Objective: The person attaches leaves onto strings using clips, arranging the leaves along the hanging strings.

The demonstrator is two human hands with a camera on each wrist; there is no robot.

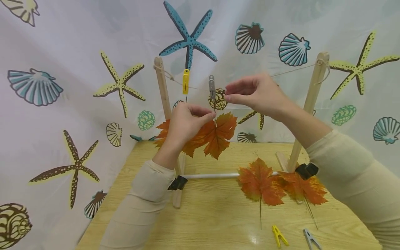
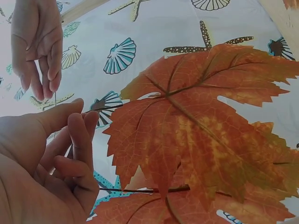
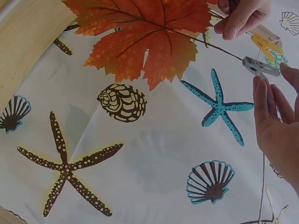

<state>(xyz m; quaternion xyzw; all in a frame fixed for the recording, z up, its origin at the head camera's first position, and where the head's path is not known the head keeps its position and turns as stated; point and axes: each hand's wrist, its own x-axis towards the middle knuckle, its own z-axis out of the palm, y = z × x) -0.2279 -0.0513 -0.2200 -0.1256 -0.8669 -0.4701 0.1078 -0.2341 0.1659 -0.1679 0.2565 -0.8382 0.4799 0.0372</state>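
My left hand point(image 1: 187, 121) is by the stem of an orange maple leaf point(image 1: 217, 135), thumb and index tips close together. A narrow gap between these fingers and the stem shows in the right wrist view. My right hand point(image 1: 260, 95) holds nothing, its fingers fairly straight, just right of a grey clothespin point(image 1: 212, 86). That clothespin hangs on a string point(image 1: 200, 89) and grips the leaf's stem. Left of it, a yellow clothespin point(image 1: 185, 81) on the same string holds another leaf point(image 1: 162, 130), partly hidden behind my left hand.
Two wooden posts point(image 1: 307, 104) carry the string, joined low down by a white rod point(image 1: 212, 176). Two more maple leaves point(image 1: 260, 182) lie at the right of the wooden table point(image 1: 212, 215). Near the front are a loose yellow clothespin point(image 1: 279, 236) and a grey one point(image 1: 311, 239).
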